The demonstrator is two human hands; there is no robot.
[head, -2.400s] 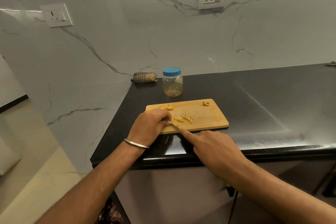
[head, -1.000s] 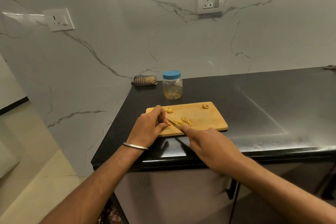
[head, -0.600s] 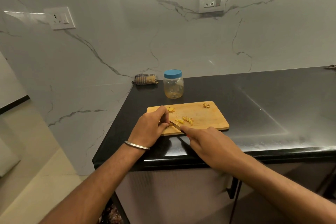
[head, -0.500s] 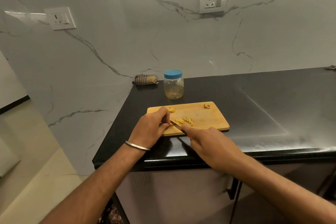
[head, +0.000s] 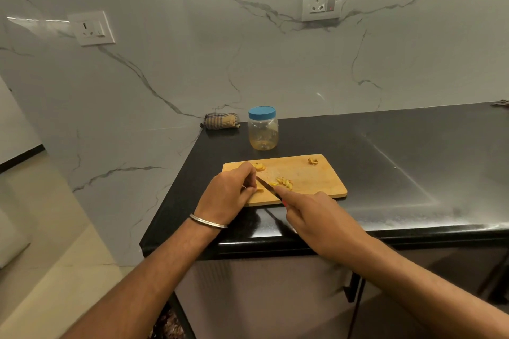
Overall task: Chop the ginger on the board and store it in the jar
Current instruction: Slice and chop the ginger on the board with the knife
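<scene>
Riskily, we are pinching ginger in left fingers touching the knife our right hand is gripping, inviting a nick.

The knife has been drawn back along the chopping board from the near edge towards the far-left corner, so that its tip is now seen beside the fingertips of the left hand. That hand has been shifted slightly towards the board's far edge, with its fingers curled over a small piece of ginger. The right hand has been kept on the handle, index finger laid along the blade's back, and moved a little to the left.
</scene>
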